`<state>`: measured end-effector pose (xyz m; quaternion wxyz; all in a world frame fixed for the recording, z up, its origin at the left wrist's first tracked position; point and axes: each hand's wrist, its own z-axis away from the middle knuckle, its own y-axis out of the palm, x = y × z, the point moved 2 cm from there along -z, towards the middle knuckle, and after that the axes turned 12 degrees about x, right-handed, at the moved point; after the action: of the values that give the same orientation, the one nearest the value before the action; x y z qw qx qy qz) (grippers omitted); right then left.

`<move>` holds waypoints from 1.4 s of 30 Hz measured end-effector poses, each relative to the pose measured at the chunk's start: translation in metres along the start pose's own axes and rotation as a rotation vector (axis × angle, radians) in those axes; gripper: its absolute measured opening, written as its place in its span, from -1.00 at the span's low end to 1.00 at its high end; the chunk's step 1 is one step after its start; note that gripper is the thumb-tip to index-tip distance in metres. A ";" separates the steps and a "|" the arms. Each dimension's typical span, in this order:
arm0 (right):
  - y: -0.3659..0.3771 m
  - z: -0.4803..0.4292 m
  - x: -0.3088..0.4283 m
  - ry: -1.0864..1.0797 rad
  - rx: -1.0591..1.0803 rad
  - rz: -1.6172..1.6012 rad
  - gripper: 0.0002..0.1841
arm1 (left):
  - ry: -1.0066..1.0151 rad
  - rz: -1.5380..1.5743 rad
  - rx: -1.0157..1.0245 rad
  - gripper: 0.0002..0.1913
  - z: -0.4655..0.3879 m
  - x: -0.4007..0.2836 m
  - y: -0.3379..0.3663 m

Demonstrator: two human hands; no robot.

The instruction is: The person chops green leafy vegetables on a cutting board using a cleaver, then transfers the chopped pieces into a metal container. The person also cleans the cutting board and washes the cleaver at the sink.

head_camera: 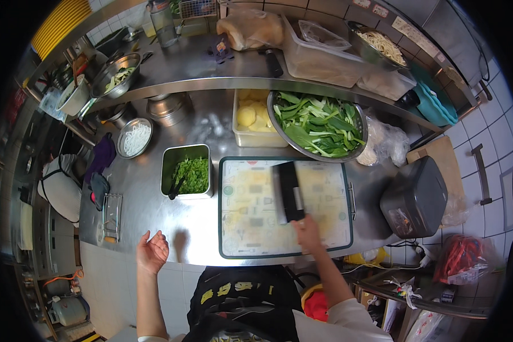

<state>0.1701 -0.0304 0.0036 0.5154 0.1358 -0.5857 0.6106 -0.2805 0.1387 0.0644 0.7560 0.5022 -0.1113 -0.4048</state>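
A cleaver (289, 192) with a dark, wide blade is held by its handle in my right hand (308, 234), over the patterned cutting board (239, 222) with a green rim. The blade looks slightly blurred. My left hand (153, 251) is raised near the counter's front edge, palm up, with fingers loosely apart and nothing in it. Left of the board stands a square metal container (187, 196) of chopped greens with black tongs in it. Behind the board, a metal colander (278, 124) holds leafy greens, beside a plastic tub (260, 140) of peeled, pale yellow slices.
A metal bowl of white noodles (136, 140) and a wire rack (112, 218) are on the left of the steel counter (145, 179). A dark grey bin-like container (414, 199) stands at the right. Above the back runs a steel shelf (175, 86) bearing tubs and bowls.
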 end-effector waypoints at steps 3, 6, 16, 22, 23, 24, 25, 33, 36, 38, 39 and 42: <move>0.043 0.003 0.029 0.033 0.182 -0.140 -0.57 | -0.048 -0.053 0.015 -0.64 -0.018 0.006 0.008; 0.064 0.011 0.043 0.049 0.257 -0.141 -0.62 | -0.135 -0.130 0.046 -0.63 -0.040 0.021 0.021; 0.029 0.029 0.014 0.214 0.048 -0.525 -0.77 | -0.330 -0.362 0.132 -0.61 -0.094 0.056 0.053; 0.025 -0.011 0.030 0.062 0.132 -0.326 -0.69 | -0.356 -0.339 0.167 -0.56 -0.129 0.062 0.064; 0.025 -0.017 0.033 0.046 0.156 -0.260 -0.68 | -0.360 -0.342 0.170 -0.56 -0.132 0.064 0.066; 0.026 -0.026 0.037 0.025 0.196 -0.225 -0.68 | -0.342 -0.377 0.127 -0.56 -0.133 0.065 0.066; 0.026 -0.034 0.039 0.063 0.243 -0.191 -0.67 | -0.334 -0.384 0.114 -0.56 -0.135 0.064 0.067; 0.013 -0.038 0.056 0.024 0.444 -0.092 -0.68 | -0.274 -0.493 0.109 -0.56 -0.133 0.056 0.068; 0.001 -0.005 0.052 0.138 0.492 -0.176 -0.73 | -0.210 -0.644 0.021 -0.58 -0.133 0.056 0.069; -0.003 0.024 0.045 0.203 0.473 -0.281 -0.78 | -0.110 -0.699 -0.015 -0.60 -0.134 0.057 0.070; -0.004 0.038 0.040 0.216 0.445 -0.345 -0.80 | -0.061 -0.725 -0.036 -0.61 -0.135 0.059 0.070; -0.005 0.070 0.025 0.218 0.306 -0.555 -0.85 | 0.062 -0.777 -0.148 -0.66 -0.146 0.063 0.068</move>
<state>0.1328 -0.0801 0.0452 0.6951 0.2999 -0.3694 0.5390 -0.1219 0.2020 0.0385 0.5838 0.4630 0.1394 -0.6522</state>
